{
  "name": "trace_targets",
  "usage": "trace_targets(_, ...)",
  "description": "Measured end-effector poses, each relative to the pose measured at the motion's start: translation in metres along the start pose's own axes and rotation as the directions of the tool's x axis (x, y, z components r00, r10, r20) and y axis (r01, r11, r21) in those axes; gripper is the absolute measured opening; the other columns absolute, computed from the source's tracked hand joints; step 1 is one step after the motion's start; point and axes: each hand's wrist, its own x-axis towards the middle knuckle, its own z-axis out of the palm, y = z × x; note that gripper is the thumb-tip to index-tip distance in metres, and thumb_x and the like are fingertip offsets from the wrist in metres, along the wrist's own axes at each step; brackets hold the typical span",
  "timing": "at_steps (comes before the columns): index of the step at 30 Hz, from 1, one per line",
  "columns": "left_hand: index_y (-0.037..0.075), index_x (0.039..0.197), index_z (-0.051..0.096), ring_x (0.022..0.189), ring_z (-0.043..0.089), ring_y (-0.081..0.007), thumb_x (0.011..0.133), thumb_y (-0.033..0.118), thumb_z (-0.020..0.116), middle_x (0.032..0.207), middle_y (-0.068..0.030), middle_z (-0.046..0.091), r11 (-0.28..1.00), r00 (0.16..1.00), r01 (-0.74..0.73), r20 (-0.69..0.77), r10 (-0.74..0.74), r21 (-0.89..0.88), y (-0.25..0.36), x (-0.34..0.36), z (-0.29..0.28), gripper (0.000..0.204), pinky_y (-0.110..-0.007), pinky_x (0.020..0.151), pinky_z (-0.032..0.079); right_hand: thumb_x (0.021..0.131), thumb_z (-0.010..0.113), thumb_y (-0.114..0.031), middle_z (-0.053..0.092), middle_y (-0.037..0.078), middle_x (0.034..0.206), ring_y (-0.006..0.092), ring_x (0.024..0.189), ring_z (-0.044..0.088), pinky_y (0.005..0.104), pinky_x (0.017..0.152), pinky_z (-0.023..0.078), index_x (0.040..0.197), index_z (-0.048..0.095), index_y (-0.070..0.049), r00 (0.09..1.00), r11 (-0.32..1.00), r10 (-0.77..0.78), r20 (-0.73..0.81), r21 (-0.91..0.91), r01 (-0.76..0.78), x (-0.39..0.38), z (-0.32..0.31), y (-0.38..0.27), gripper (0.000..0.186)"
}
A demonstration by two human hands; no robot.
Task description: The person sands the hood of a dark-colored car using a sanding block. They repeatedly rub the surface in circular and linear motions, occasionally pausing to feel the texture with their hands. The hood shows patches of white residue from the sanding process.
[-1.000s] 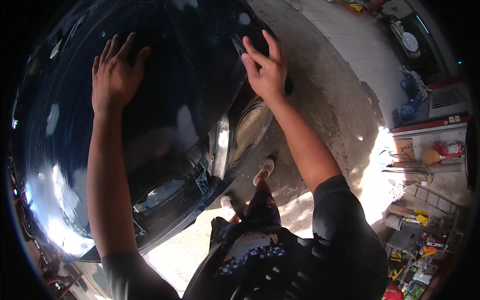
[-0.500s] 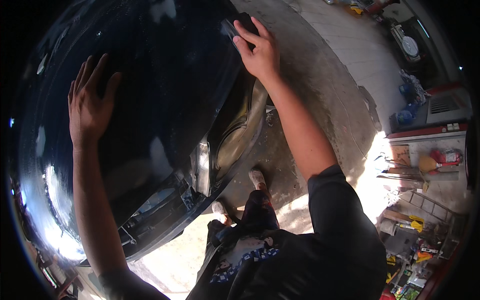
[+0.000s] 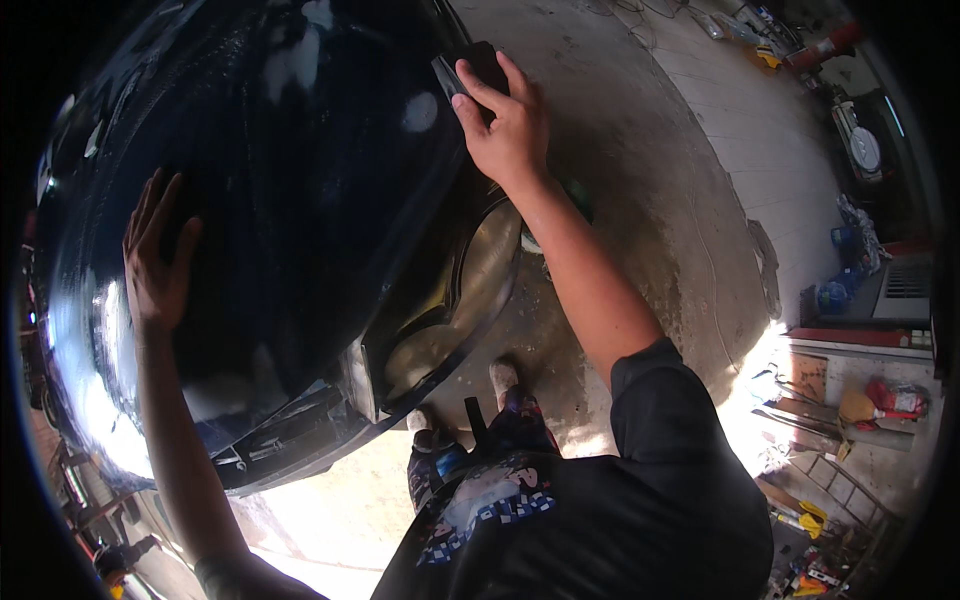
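A dark, glossy car hood fills the left half of the view, with pale dull patches on its paint. My left hand lies flat on it, fingers stretched out, holding nothing. At the hood's far right edge my right hand grips a dark sanding block, thumb and fingers around it. The block's underside and its contact with the paint are hidden. Below my right forearm sits the yellowed headlight, at the car's front corner.
My feet stand on the stained concrete floor in front of the bumper. Along the right wall lie a wooden ladder, a red and tan bundle and blue bottles. Bright sunlight falls across the floor near me.
My view has shifted a little. My right hand with the sanding block has moved slightly nearer along the hood edge; my left hand has slid nearer and still lies flat.
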Motion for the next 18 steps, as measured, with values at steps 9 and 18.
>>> trace_targets(9, 0.02, 0.16, 0.059, 0.161, 0.04, -0.0305, 0.108, 0.033, 0.066, 0.171, -0.0091, 0.048, 0.997, 0.995, 0.082, 0.059, -0.082, 0.0, 0.0, 0.001, -0.005, 0.055, -0.049, 0.134, 0.03, 0.093, 0.081, -0.032, 0.065, 0.012, 0.152, 0.033, 0.125, 0.067, 0.0461, 0.105, 0.053, 0.126, 0.083, -0.033, 0.953, 0.941, -0.228, 0.199, 0.297, 0.163, 0.02, -0.001, -0.003, 0.033)
trace_targets(18, 0.016, 0.157, 0.062, 0.159, 0.044, -0.0317, 0.105, 0.029, 0.071, 0.168, -0.0127, 0.053, 0.998, 1.0, 0.025, 0.001, -0.025, -0.049, 0.005, 0.001, -0.005, 0.055, -0.048, 0.132, 0.033, 0.088, 0.082, -0.021, 0.052, 0.022, 0.162, 0.0373, 0.128, 0.062, 0.048, 0.1, 0.048, 0.126, 0.081, -0.03, 0.915, 0.906, -0.35, 0.199, 0.32, 0.276, -0.045, -0.017, -0.123, 0.039)
